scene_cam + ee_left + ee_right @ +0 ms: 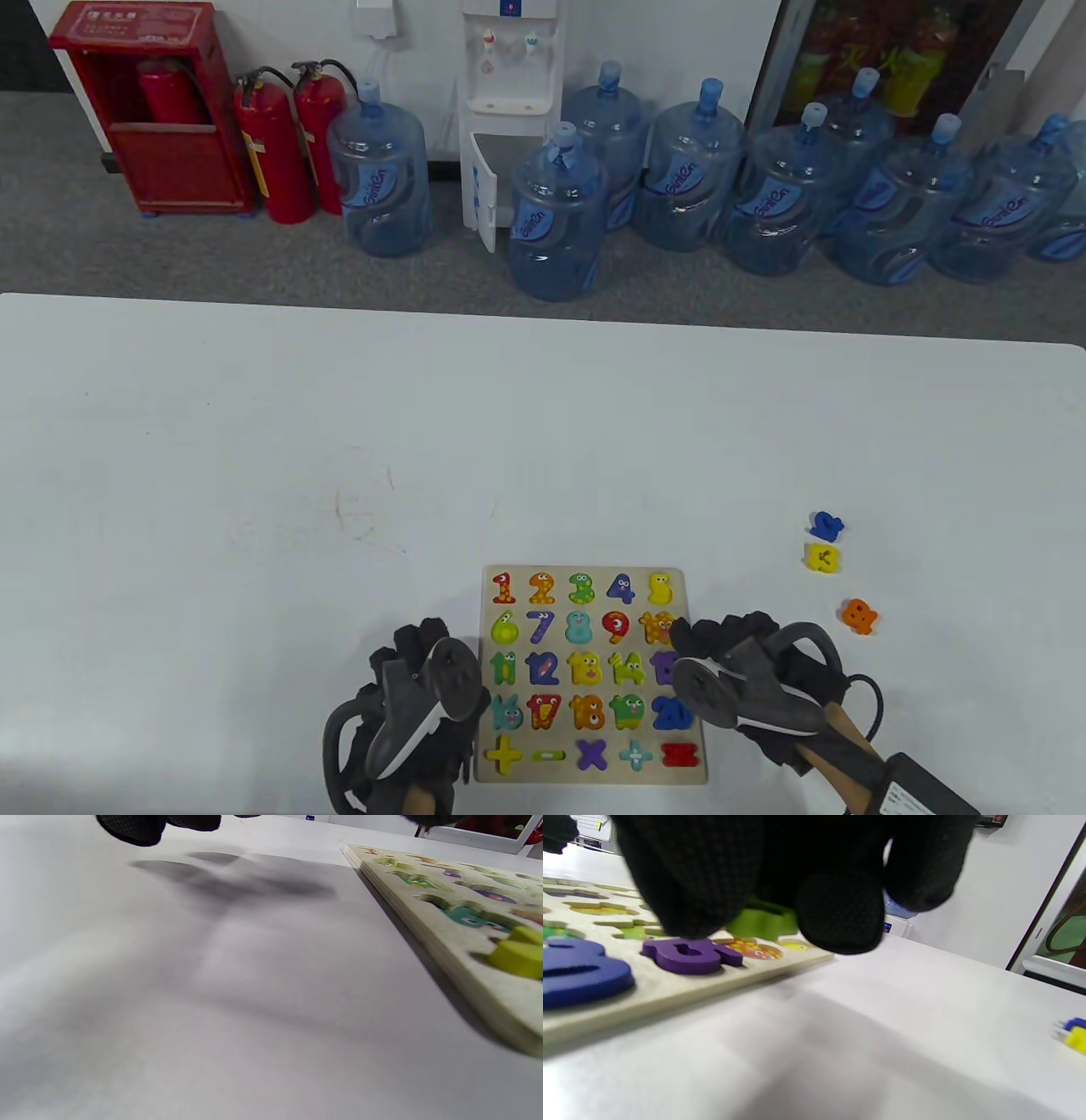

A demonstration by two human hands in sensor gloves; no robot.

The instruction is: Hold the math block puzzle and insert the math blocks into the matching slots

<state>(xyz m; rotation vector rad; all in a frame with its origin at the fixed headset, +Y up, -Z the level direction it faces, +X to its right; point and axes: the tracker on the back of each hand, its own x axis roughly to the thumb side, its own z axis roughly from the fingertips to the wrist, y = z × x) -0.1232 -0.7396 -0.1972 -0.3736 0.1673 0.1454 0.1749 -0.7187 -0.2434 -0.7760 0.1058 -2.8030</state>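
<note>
The wooden number puzzle board (696,768) lies flat at the table's near edge, most slots filled with coloured numbers and signs. My left hand (420,645) lies beside the board's left edge; in the left wrist view its fingertips (131,827) hang above the bare table, apart from the board (424,912). My right hand (704,637) is over the board's right edge. In the right wrist view its fingers (840,912) grip a green block (763,923) just above the board, next to a purple piece (691,955).
Three loose blocks lie on the table right of the board: a blue one (825,526), a yellow one (822,558) and an orange one (859,615). The blue and yellow ones also show in the right wrist view (1073,1033). Water bottles and fire extinguishers stand on the floor beyond the table.
</note>
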